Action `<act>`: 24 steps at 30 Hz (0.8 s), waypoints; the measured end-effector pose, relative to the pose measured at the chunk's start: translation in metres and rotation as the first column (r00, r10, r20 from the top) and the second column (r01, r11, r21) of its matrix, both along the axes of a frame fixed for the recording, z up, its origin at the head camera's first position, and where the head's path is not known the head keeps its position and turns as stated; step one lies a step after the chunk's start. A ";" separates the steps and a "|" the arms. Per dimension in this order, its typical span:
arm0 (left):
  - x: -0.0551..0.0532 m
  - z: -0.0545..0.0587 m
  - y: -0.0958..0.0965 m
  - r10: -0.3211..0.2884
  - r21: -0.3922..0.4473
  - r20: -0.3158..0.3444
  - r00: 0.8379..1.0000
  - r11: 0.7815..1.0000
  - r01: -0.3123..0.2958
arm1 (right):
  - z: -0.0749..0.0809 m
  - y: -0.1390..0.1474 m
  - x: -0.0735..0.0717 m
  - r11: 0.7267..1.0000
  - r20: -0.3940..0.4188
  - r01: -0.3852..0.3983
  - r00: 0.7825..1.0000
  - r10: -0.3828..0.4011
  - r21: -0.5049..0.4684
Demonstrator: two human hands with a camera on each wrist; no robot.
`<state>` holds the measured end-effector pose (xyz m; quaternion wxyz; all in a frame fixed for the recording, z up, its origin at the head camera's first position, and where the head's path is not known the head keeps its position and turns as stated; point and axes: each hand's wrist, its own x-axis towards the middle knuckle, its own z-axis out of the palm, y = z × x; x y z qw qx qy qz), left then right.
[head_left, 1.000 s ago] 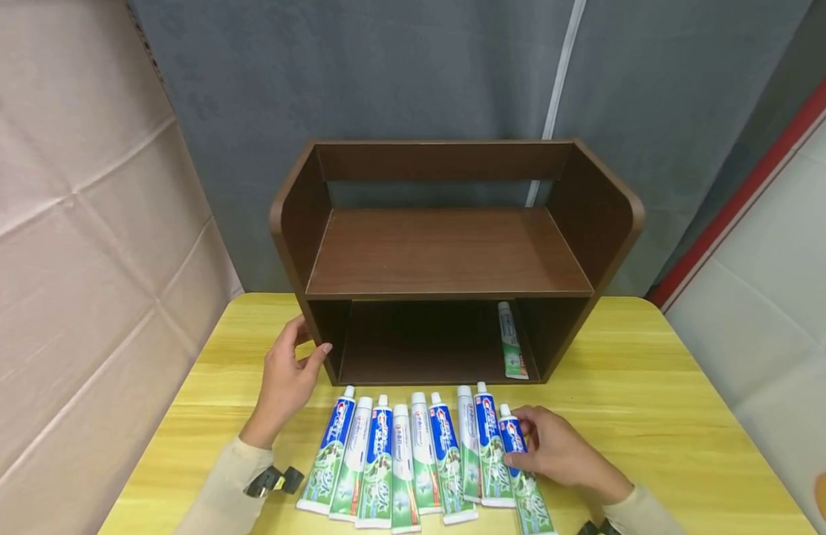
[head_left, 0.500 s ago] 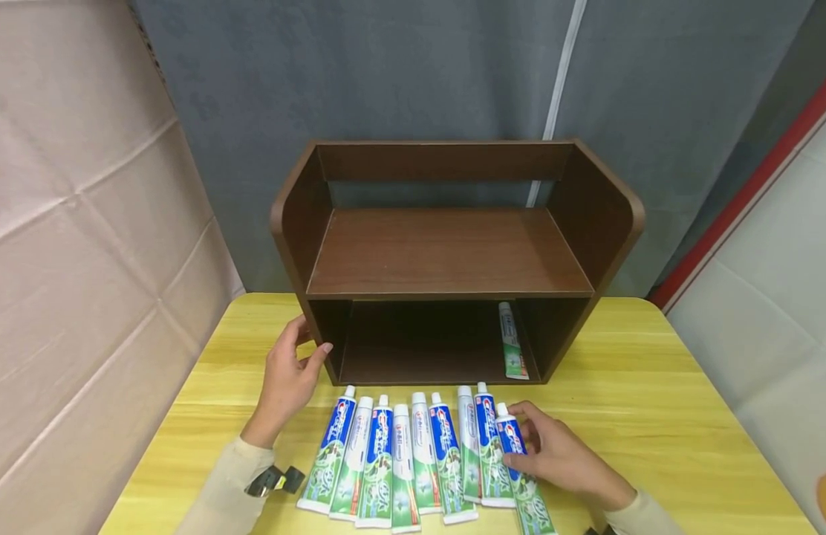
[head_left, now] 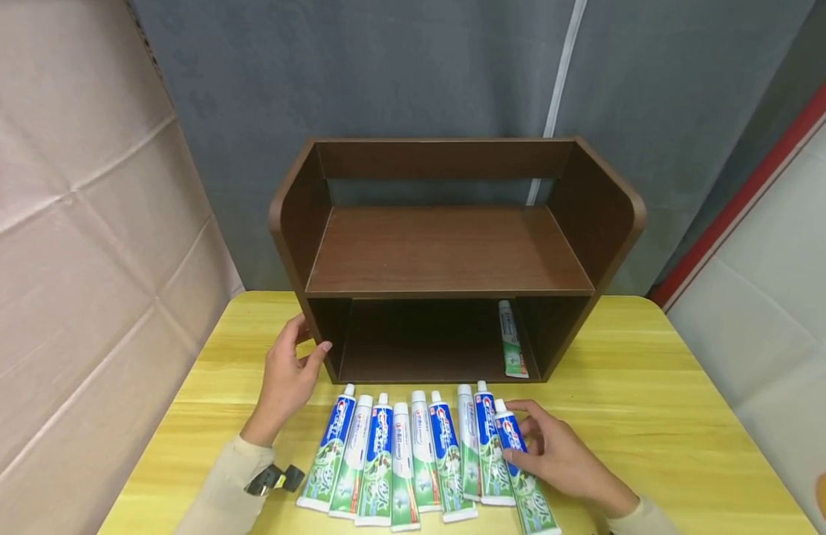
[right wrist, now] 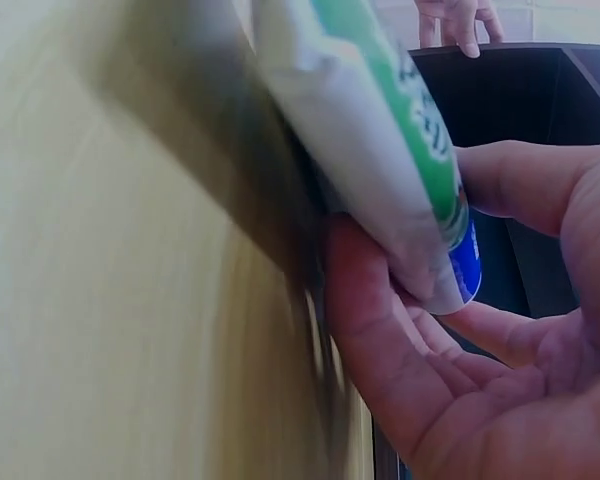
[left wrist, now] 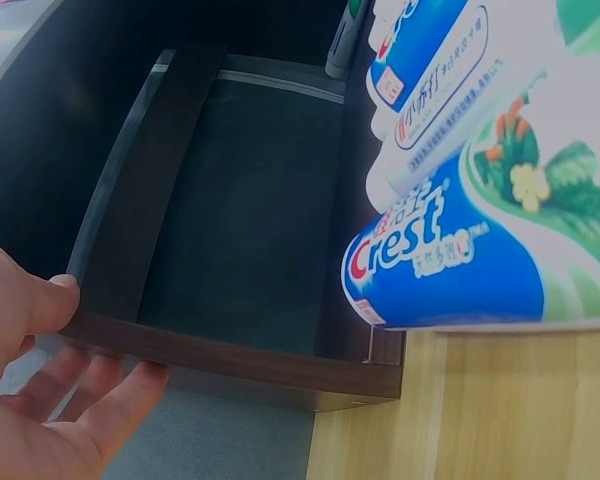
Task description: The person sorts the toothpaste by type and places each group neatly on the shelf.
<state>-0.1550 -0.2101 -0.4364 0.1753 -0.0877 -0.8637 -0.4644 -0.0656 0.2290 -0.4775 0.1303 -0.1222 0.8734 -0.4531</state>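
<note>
My left hand (head_left: 289,375) holds the left side panel of a dark brown two-tier shelf (head_left: 449,249), thumb on the inner face and fingers outside. In the left wrist view the thumb and fingers (left wrist: 120,400) straddle the panel's edge. My right hand (head_left: 560,453) pinches a blue, white and green toothpaste tube (head_left: 535,505) between thumb and fingers, at the right end of a row. The right wrist view shows this tube's whitish back (right wrist: 350,140) tilted over the table, a finger beneath it. Another toothpaste tube (head_left: 512,342) lies in the lower compartment, near its right wall.
Several toothpaste tubes (head_left: 402,461), some blue-topped and some white-topped, lie side by side before the shelf, caps toward it. They rest on a yellow wood-grain table (head_left: 654,416). Behind hangs a grey curtain (head_left: 413,67); a pale quilted wall (head_left: 85,260) stands at the left.
The right hand and its toothpaste tube have shifted slightly up and left in the head view, the cap end now closer to the neighbouring tube. The left hand stays on the shelf.
</note>
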 end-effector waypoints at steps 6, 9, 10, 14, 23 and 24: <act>0.000 0.000 0.000 -0.002 -0.002 -0.003 1.000 1.000 0.002 | 0.003 -0.003 0.002 0.999 0.001 0.030 1.000 -0.030 -0.014; 0.001 0.000 0.000 0.000 -0.003 -0.012 1.000 1.000 0.000 | 0.006 -0.005 0.002 0.999 0.002 0.044 0.999 -0.044 -0.023; 0.001 0.000 0.000 0.000 -0.003 -0.015 1.000 1.000 0.000 | 0.008 -0.005 0.001 0.999 0.003 0.046 0.999 -0.046 -0.026; 0.001 0.001 -0.001 -0.004 -0.004 -0.024 1.000 1.000 0.003 | 0.013 -0.007 0.001 0.998 0.010 0.051 0.999 -0.050 -0.037; 0.000 0.000 -0.001 -0.007 -0.004 -0.021 1.000 1.000 0.007 | 0.025 -0.009 0.001 0.996 -0.037 0.021 0.999 -0.025 -0.089; 0.000 0.000 -0.001 -0.007 -0.004 -0.019 1.000 1.000 0.006 | 0.026 -0.010 0.001 0.996 -0.043 0.019 0.999 -0.023 -0.092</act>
